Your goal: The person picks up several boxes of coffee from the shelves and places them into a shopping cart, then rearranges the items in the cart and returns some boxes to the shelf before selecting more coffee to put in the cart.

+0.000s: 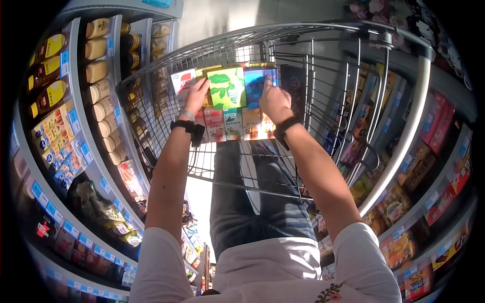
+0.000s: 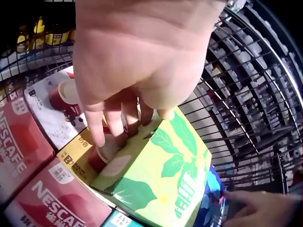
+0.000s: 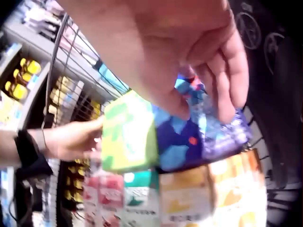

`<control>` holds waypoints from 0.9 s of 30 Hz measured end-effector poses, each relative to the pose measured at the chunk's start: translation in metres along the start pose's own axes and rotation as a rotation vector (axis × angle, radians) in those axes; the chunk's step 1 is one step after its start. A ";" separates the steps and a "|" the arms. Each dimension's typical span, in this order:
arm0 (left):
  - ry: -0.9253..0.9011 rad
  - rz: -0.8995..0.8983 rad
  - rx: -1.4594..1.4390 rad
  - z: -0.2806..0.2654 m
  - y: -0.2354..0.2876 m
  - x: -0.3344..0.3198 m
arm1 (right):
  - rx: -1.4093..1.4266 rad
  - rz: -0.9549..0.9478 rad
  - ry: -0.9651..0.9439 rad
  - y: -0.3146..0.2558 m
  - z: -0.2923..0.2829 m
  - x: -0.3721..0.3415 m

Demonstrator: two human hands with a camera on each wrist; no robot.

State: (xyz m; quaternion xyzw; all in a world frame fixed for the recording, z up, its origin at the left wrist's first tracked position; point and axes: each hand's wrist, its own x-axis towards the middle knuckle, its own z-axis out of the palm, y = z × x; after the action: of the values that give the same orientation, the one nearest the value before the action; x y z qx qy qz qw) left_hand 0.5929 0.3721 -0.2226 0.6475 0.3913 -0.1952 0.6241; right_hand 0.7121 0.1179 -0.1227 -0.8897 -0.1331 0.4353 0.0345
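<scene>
In the head view, a green box [image 1: 226, 90] lies raised over other boxes in the cart. My left hand [image 1: 194, 97] is at its left side; in the left wrist view the hand's [image 2: 142, 61] fairly straight fingers reach down beside the green box [image 2: 163, 165], over a yellow box [image 2: 78, 158], with the thumb at its edge. To the right is a shiny blue pack [image 1: 254, 91]. My right hand [image 1: 277, 103] holds it; in the right wrist view, the hand's [image 3: 189, 56] thumb and fingers pinch its crinkled top. Blue and green packs touch.
A row of Nescafe boxes [image 1: 232, 124] stands nearest the body, with a white box [image 1: 183, 81] at the left and a dark box [image 1: 293, 83] at the right. Wire cart walls [image 1: 202, 177] surround them. Stocked shelves [image 1: 88, 166] flank both sides; the cart's handle [image 1: 423, 91] curves at right.
</scene>
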 end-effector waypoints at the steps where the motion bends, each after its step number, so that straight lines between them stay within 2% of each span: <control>1: 0.011 0.091 0.131 0.002 -0.005 0.002 | -0.045 -0.005 -0.033 -0.006 -0.004 0.004; 2: 0.023 0.186 0.261 0.005 -0.009 0.005 | -0.092 -0.012 -0.063 -0.010 -0.008 0.006; 3: 0.003 0.171 0.279 0.010 -0.009 0.005 | -0.039 -0.054 0.021 -0.012 -0.011 0.006; 4: 0.021 0.198 0.334 0.014 -0.009 0.005 | 0.032 -0.114 0.225 -0.019 -0.012 0.005; 6: 0.025 0.243 0.406 0.016 -0.009 0.003 | -0.023 -0.266 0.336 -0.024 -0.017 0.003; 8: -0.074 0.209 0.640 0.015 0.001 -0.003 | 0.080 -0.239 0.144 -0.006 0.016 0.024; 10: -0.153 0.196 0.749 0.020 0.013 -0.016 | 0.059 -0.285 0.101 0.005 0.016 0.023; 13: -0.072 0.244 0.244 0.018 0.041 -0.085 | 0.166 -0.423 0.155 0.018 0.019 0.031; 15: -0.077 0.348 0.206 0.006 0.044 -0.130 | 0.209 -0.428 0.174 0.024 0.013 0.029; 16: -0.163 0.121 0.027 -0.003 0.059 -0.163 | 0.250 -0.406 0.176 0.025 0.012 0.021; 17: -0.260 0.133 -0.083 -0.016 0.072 -0.194 | 0.269 -0.393 0.140 0.027 0.011 0.017; 18: -0.254 0.347 -0.052 -0.029 0.071 -0.226 | 0.288 -0.384 0.104 0.034 0.016 0.015; 19: -0.491 0.243 -0.248 -0.037 -0.034 -0.215 | 0.274 -0.498 0.084 0.066 0.043 0.037; 20: -0.705 0.092 -0.417 -0.046 -0.134 -0.208 | 0.235 -0.382 -0.065 0.069 0.030 0.025; 21: -0.682 0.120 -0.608 -0.050 -0.015 -0.287 | 0.235 -0.590 0.012 0.075 0.033 0.020; 23: -0.473 0.234 -0.342 -0.059 -0.011 -0.354 | 0.179 -0.640 -0.026 0.078 0.044 0.022; 24: -0.329 0.305 -0.124 -0.066 -0.012 -0.385 | 0.093 -0.783 -0.151 0.029 -0.006 -0.043; 26: -0.083 0.351 0.156 -0.072 -0.018 -0.440 | 1.042 -0.465 -0.385 0.065 0.026 -0.006; 27: -0.034 0.330 -0.011 -0.075 -0.028 -0.462 | 0.816 -0.550 -0.177 0.062 0.011 -0.025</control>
State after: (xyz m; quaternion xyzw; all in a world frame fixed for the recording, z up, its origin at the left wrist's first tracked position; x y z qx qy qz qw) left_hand 0.2689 0.3200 0.1123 0.6963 0.2700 -0.0988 0.6577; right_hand 0.7016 0.0513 -0.1214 -0.6953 -0.1839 0.5007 0.4817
